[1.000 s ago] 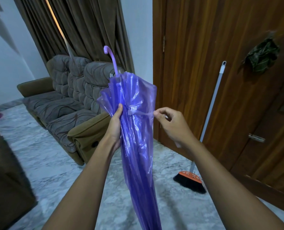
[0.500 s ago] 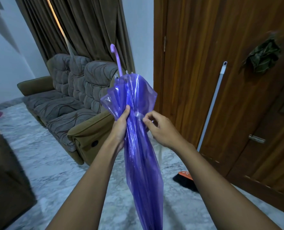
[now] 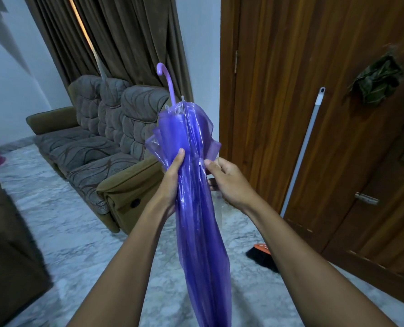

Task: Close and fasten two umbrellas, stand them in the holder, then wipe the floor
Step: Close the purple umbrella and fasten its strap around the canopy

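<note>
A folded purple see-through umbrella (image 3: 196, 208) hangs upside down in front of me, its hooked handle (image 3: 165, 79) pointing up and away. My left hand (image 3: 172, 178) grips the gathered canopy from the left, thumb up along the plastic. My right hand (image 3: 229, 182) pinches the thin fastening strap at the right side of the canopy, fingers curled. The loose rim of the canopy flares out above both hands. No second umbrella or holder is in sight.
A broom (image 3: 297, 166) with a white stick leans on the wooden door (image 3: 290, 102), its black and orange head (image 3: 262, 253) on the marble floor (image 3: 78, 244). A brown sofa (image 3: 97, 147) stands at left. A green cloth (image 3: 378, 81) hangs on the door.
My right hand moved in from holding the strap stretched out to the right and now pinches it against the canopy. The bundle has been gathered tighter under my left hand.
</note>
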The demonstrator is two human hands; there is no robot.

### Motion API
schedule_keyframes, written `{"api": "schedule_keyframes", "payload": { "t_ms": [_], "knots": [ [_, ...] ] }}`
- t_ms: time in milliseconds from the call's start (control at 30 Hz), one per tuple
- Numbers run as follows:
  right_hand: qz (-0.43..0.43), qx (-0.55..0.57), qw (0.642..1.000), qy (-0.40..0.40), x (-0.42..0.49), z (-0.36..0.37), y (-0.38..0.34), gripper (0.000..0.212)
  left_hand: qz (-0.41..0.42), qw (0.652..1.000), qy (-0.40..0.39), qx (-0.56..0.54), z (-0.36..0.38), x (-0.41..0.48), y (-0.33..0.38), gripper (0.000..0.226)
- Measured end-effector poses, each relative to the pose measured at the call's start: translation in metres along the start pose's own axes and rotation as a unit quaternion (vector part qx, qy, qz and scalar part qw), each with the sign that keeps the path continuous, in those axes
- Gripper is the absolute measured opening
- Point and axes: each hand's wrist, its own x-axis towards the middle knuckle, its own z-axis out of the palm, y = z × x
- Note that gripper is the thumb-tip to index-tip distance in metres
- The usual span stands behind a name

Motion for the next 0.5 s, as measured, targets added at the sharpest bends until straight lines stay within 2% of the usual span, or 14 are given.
{"api": "schedule_keyframes", "payload": {
  "t_ms": [67, 133, 167, 267, 400, 467, 500],
  "knots": [
    [-0.006, 0.014, 1.0, 0.017, 0.002, 0.002, 0.001, 0.023, 0.015, 0.998, 0.055, -0.008, 0.001, -0.001, 0.0, 0.058],
    [-0.014, 0.025, 0.999, 0.034, 0.003, 0.004, 0.002, 0.029, 0.022, 0.995, 0.1, 0.001, -0.004, 0.003, -0.004, 0.078],
    [-0.015, 0.031, 0.999, 0.037, 0.004, 0.005, 0.004, 0.03, 0.038, 0.991, 0.127, 0.016, -0.006, 0.005, -0.007, 0.075],
    [-0.016, 0.048, 0.998, 0.036, 0.007, 0.009, 0.007, 0.035, 0.112, 0.965, 0.226, 0.071, -0.003, 0.001, -0.003, 0.038],
    [-0.027, 0.049, 0.997, 0.057, 0.009, 0.017, 0.009, 0.038, 0.123, 0.956, 0.226, 0.142, -0.003, -0.004, 0.002, 0.022],
    [-0.034, 0.053, 0.995, 0.073, 0.01, 0.021, 0.012, 0.039, 0.099, 0.954, 0.197, 0.204, -0.007, -0.003, 0.008, 0.028],
    [-0.037, 0.057, 0.994, 0.081, 0.01, 0.023, 0.013, 0.042, 0.082, 0.962, 0.154, 0.212, -0.009, -0.004, 0.011, 0.035]
  ]
}}
